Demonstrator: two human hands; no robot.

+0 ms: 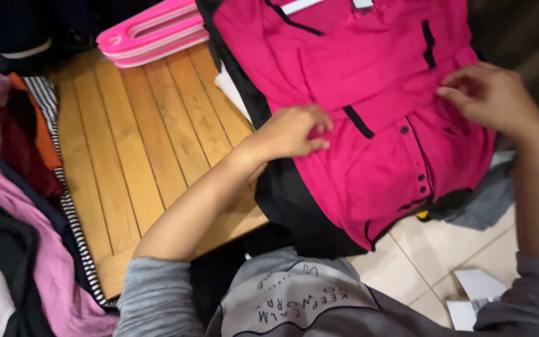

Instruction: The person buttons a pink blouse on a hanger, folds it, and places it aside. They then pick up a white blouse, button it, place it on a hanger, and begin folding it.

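- Left hand (294, 132): fingers curled, pinching a fold of the pink garment (375, 106) at its left edge, over the black cloth (288, 200) beneath.
- Right hand (491, 97): fingertips bent, nipping the fabric near the garment's right edge.
- The pink garment lies spread flat, overhanging the wooden slatted table (138, 143) at its right edge.
- Bare slats lie open left of the hands.
- Pink hangers (151, 34) are stacked at the far edge; a clothes heap (14, 206) crowds the left side.
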